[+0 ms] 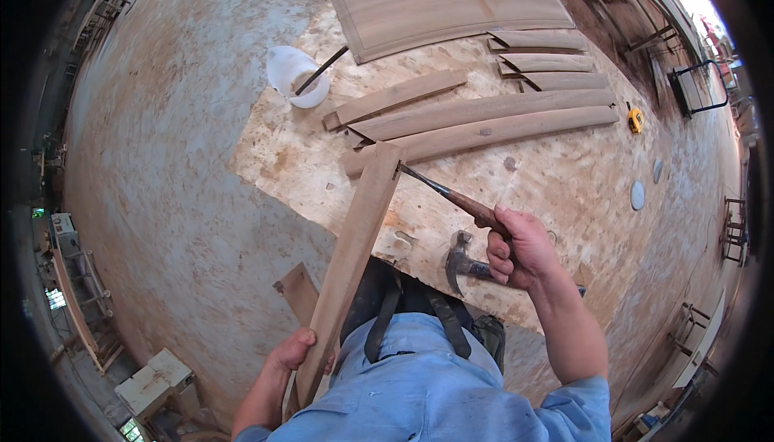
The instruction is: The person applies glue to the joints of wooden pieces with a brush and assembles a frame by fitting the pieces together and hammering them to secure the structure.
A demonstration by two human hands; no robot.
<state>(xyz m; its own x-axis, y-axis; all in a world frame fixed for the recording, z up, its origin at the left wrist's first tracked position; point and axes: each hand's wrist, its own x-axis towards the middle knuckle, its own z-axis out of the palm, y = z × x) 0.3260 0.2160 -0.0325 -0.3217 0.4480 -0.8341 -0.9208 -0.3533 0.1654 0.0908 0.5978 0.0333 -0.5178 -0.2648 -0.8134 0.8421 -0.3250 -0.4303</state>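
Note:
My left hand is closed round the lower end of a long wooden board, which slants up to the worktable. In my right hand is a chisel, gripped by its wooden handle. Its metal tip touches the board's right edge near the upper end, at a small dark notch. A claw hammer lies on the table under my right hand. Part of its handle is hidden by that hand and wrist. Below the table edge, another short wooden piece shows behind the board.
Long wooden rails and shorter pieces lie on the plywood worktable, with a wide wooden panel behind. A white bucket holding a dark stick stands at the left edge. A yellow tape measure lies right, near a pale oval object.

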